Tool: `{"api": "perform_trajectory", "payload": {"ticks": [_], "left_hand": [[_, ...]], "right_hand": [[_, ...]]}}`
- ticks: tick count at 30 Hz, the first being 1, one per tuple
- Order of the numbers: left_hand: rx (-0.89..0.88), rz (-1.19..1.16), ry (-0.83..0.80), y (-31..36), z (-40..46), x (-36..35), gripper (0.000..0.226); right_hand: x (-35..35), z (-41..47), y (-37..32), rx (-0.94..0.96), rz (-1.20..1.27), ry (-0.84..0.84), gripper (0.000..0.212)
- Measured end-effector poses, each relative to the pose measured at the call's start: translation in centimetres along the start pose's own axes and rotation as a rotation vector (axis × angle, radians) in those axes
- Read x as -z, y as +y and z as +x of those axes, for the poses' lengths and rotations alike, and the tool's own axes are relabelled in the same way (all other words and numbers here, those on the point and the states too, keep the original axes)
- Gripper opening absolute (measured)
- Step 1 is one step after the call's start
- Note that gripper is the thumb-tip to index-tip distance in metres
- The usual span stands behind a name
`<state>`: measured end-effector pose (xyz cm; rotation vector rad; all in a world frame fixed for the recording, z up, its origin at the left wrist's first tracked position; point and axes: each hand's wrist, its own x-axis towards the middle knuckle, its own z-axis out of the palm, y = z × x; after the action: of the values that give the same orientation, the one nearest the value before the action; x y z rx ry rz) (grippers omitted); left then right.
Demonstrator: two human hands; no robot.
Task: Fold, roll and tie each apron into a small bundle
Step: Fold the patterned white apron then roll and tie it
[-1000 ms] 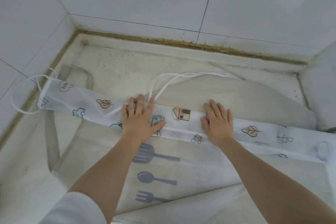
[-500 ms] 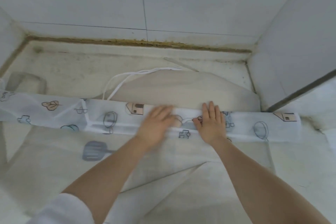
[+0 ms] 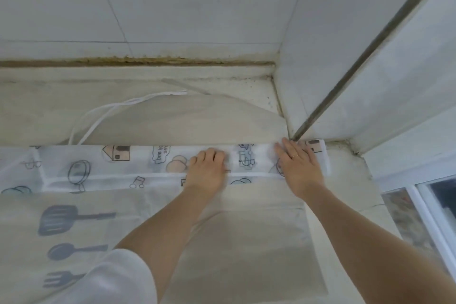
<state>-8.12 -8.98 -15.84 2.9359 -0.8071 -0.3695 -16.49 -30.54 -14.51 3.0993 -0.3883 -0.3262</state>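
A white translucent apron (image 3: 138, 163) printed with houses, pans and notes lies folded into a long flat strip across the counter. My left hand (image 3: 207, 170) presses down on the strip near its middle, fingers bent at the tips. My right hand (image 3: 298, 165) lies flat with straight fingers on the strip's right end, beside the wall corner. The apron's white tie string (image 3: 103, 116) loops away over the counter behind the strip.
A second thin apron with grey spatula, spoon and fork prints (image 3: 61, 219) is spread under my arms. The beige stone counter (image 3: 74, 89) is boxed in by white tiled walls behind and at right (image 3: 370, 81). A window frame (image 3: 434, 217) sits lower right.
Both hands have slid to the right along the folded strip, and my view has turned right with them. My right hand now reaches the strip's right end at the wall corner.
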Motion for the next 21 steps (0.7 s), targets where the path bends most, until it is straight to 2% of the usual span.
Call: {"api": "perform_trajectory", "payload": {"ticks": [2,5,7,9,10,17,19,21], "left_hand": [[-0.013,0.064,0.005,0.6,-0.1,0.3,0.041],[-0.198,0.023,0.046,1.9,0.6,0.8,0.054],[-0.291,-0.034,-0.011,3.1,1.6,1.0,0.048],[-0.295,-0.09,-0.01,4.0,2.2,0.4,0.032],[-0.273,-0.113,0.001,4.2,2.3,0.0,0.032],[-0.236,0.024,0.027,1.5,0.5,-0.7,0.071],[-0.229,0.024,0.052,0.2,0.1,-0.9,0.069],[-0.206,0.056,0.076,-0.5,-0.3,-0.9,0.054]], "right_hand": [[-0.3,-0.5,-0.4,-0.08,0.009,0.053,0.052],[-0.6,-0.3,-1.4,-0.22,0.155,0.059,0.041],[-0.7,0.1,-1.2,-0.173,0.222,0.012,0.04],[-0.6,0.2,-0.8,-0.096,0.219,-0.02,0.042],[-0.6,0.0,-0.7,-0.067,0.202,-0.023,0.043],[0.0,0.0,-2.5,0.089,0.312,0.005,0.05],[0.3,0.2,-2.7,0.0,0.27,0.066,0.054],[0.4,0.1,-2.3,-0.214,0.228,0.126,0.048]]}}
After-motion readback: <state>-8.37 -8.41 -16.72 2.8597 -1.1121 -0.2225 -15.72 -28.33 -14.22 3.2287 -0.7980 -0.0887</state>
